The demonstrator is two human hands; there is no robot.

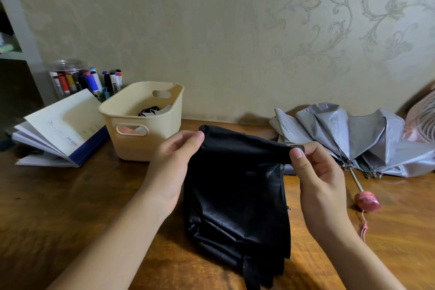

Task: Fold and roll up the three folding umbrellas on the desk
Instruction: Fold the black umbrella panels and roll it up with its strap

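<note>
L hand & R hand up, both pinching black umbrella.

Cream plastic basket back-left on the wooden desk, dark & white bits inside. Open book just beside it, pages fanned. Clear jar of markers behind. Pink fan far right. Scroll-pattern wallpaper across the back.

Dim, soft indoor light; wide-angle bending at edges; slightly soft, smeary detail.
</note>
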